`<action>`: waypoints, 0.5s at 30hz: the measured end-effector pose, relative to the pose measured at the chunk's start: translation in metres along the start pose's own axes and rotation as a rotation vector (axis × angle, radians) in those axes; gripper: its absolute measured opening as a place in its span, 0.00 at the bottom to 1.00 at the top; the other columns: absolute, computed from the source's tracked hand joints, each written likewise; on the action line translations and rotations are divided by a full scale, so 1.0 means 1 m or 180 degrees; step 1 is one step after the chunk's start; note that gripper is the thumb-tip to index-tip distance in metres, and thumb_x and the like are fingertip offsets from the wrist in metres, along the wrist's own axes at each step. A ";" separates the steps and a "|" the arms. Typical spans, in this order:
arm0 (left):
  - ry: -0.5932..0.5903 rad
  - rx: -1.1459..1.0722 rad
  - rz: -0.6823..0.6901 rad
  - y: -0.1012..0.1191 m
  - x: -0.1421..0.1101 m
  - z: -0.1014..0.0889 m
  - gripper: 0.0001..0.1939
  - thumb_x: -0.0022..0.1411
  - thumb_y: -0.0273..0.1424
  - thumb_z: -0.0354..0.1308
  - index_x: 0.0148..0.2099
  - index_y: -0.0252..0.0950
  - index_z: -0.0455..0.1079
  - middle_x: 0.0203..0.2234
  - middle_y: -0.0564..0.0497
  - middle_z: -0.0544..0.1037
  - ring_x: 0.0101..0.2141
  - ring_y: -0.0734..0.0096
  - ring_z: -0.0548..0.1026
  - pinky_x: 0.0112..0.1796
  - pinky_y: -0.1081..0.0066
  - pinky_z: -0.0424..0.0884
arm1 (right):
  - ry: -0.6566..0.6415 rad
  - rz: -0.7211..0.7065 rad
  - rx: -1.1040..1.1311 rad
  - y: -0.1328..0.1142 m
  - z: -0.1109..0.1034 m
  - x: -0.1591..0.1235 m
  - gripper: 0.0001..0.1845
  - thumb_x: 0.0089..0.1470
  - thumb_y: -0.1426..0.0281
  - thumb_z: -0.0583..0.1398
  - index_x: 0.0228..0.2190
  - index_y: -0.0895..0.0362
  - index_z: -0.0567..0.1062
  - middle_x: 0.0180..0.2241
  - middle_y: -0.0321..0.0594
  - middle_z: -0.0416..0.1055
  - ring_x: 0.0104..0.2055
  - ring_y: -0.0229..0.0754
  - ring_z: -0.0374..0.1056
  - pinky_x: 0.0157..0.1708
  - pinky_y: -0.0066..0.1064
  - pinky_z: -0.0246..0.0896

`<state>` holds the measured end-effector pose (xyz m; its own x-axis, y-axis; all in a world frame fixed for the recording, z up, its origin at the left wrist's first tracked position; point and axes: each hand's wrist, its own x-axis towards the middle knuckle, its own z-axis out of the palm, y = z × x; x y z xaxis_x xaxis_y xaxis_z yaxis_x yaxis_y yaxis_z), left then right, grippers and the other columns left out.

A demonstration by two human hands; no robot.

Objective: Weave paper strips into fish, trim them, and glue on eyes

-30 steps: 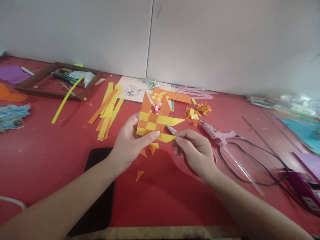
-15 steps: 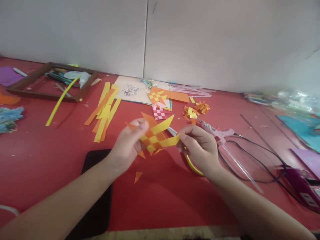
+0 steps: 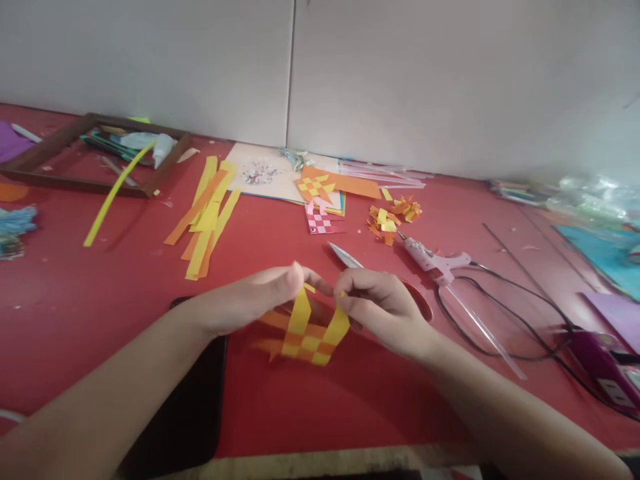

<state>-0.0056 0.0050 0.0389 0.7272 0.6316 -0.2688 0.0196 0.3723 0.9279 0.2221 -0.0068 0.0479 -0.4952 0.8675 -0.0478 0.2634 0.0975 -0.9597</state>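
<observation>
My right hand (image 3: 383, 303) pinches the tip of one yellow strip on a woven paper piece (image 3: 311, 341). This orange and yellow checkered weave hangs tilted below my hands, with loose strip tails pointing up and to the left. Close over it, my left hand (image 3: 255, 297) has its thumb raised and its fingers stretched toward the right hand; those fingers are partly hidden behind the thumb and strip. Scissors (image 3: 346, 256) lie behind my right hand, blade showing. Farther back are a pink checkered paper fish (image 3: 319, 220) and an orange-yellow woven piece (image 3: 316, 187).
Left of centre lies a pile of paper strips (image 3: 205, 217). A wooden frame (image 3: 75, 180) surrounds glue and tools. Paper scraps (image 3: 387, 223) and a pink glue gun (image 3: 435, 260) with its cord lie right. A black phone-like slab (image 3: 185, 407) sits under my left forearm.
The woven piece has turned and come down toward me, its yellow tails swinging from rightward to upward. My left hand has loosened from its body; my right hand keeps pinching a yellow tip.
</observation>
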 end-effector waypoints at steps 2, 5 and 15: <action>0.0144 0.0357 0.0043 0.000 0.001 0.004 0.31 0.55 0.59 0.58 0.48 0.39 0.73 0.39 0.43 0.79 0.35 0.61 0.76 0.32 0.70 0.70 | 0.0069 0.0214 -0.0018 -0.001 0.003 0.001 0.10 0.55 0.69 0.56 0.23 0.56 0.68 0.18 0.29 0.58 0.20 0.31 0.53 0.20 0.25 0.48; 0.0488 0.0717 -0.0017 0.000 0.006 0.009 0.20 0.53 0.47 0.67 0.40 0.38 0.72 0.29 0.52 0.74 0.27 0.71 0.70 0.27 0.74 0.64 | 0.0238 0.0330 0.0028 0.002 0.007 0.002 0.10 0.57 0.66 0.57 0.26 0.57 0.70 0.19 0.29 0.58 0.20 0.30 0.51 0.19 0.24 0.47; 0.1197 0.0756 0.0088 -0.001 0.012 0.018 0.12 0.53 0.41 0.67 0.33 0.38 0.73 0.21 0.56 0.68 0.22 0.76 0.61 0.22 0.75 0.54 | 0.0521 0.0090 0.0111 0.004 0.009 0.005 0.10 0.56 0.63 0.61 0.30 0.56 0.72 0.24 0.33 0.65 0.23 0.31 0.58 0.22 0.25 0.55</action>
<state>0.0158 -0.0001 0.0394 0.4303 0.8589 -0.2776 0.1928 0.2130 0.9578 0.2136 -0.0067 0.0418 -0.3458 0.9378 -0.0320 0.2450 0.0573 -0.9678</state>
